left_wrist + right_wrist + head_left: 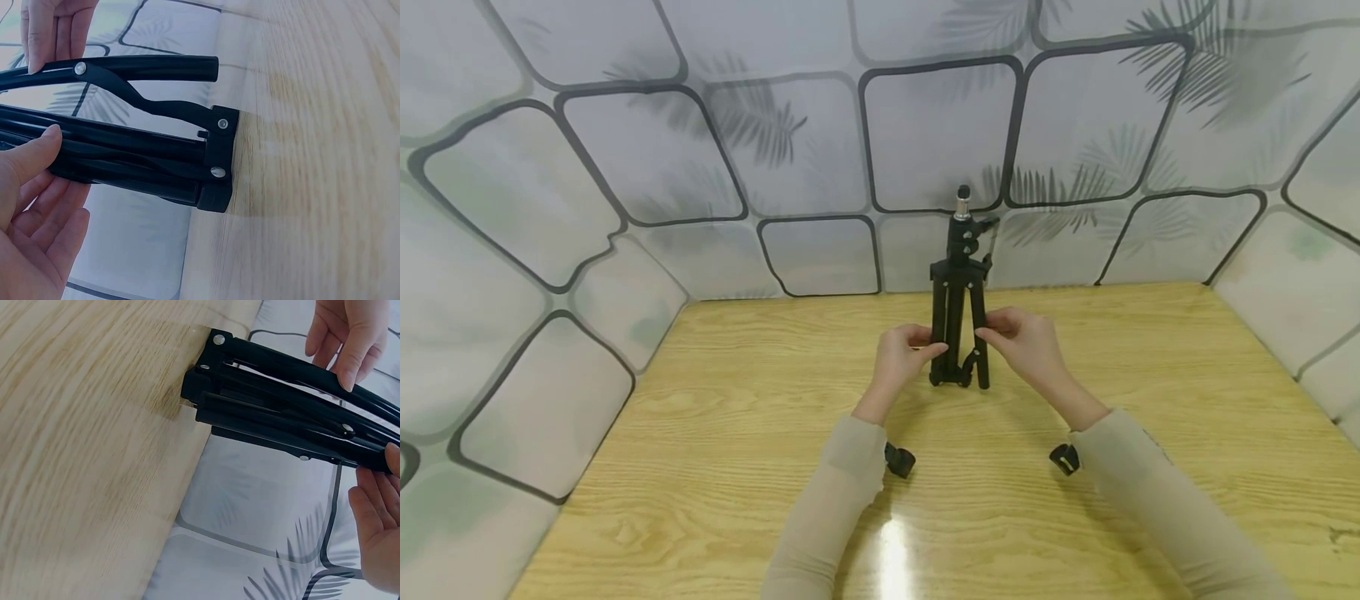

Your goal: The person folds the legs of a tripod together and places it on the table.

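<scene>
Pale sleeves [831,500] enter from the near left and near right, slanting inward over the wooden desk [700,433]; the right one leans more. Small black fittings [900,461] show beside them. Farther on, the left hand [897,358] and right hand [1028,343] sit apart, palms turned inward, a black tripod stand [958,271] between them. The left hand pinches the left leg [938,307], thumb on the near side; the right hand pinches the right leg [982,373], whose lower end is off the base bracket [220,147], joined by a curved strut [169,107]. Holding opposite sides probably steadies the narrow, upright stand, its base on the desk's far part. Patterned fabric [805,108] rises beyond.
</scene>
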Demonstrator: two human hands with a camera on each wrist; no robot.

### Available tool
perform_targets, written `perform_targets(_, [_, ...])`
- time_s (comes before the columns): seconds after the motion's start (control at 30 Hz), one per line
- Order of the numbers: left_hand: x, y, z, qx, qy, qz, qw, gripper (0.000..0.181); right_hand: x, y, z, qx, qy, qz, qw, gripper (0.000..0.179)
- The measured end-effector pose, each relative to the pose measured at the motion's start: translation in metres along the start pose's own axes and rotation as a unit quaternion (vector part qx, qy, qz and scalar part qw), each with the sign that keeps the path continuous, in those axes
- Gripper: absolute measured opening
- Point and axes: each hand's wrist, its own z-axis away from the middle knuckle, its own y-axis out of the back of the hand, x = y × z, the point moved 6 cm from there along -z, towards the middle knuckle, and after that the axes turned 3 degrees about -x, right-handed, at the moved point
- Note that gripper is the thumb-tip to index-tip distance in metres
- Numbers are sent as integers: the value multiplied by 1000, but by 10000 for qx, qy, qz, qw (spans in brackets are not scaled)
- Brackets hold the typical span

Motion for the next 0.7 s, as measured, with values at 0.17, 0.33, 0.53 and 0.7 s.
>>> perform_targets(0.17, [1, 0, 1, -9, 45, 20, 10000, 25, 1, -1, 0, 48, -12, 32, 10000, 21])
perform_targets(0.33, [2, 0, 2, -9, 52, 18, 10000, 26, 1, -2, 0, 122, 46, -17, 9999, 20])
perform_targets(0.53, [2, 0, 2, 22, 29, -13, 10000, 27, 0, -2, 0, 176, 90, -100, 9998, 20])
perform_targets(0.7, [2, 0, 2, 15, 30, 9, 10000, 27, -1, -3, 0, 190, 119, -119, 9997, 19])
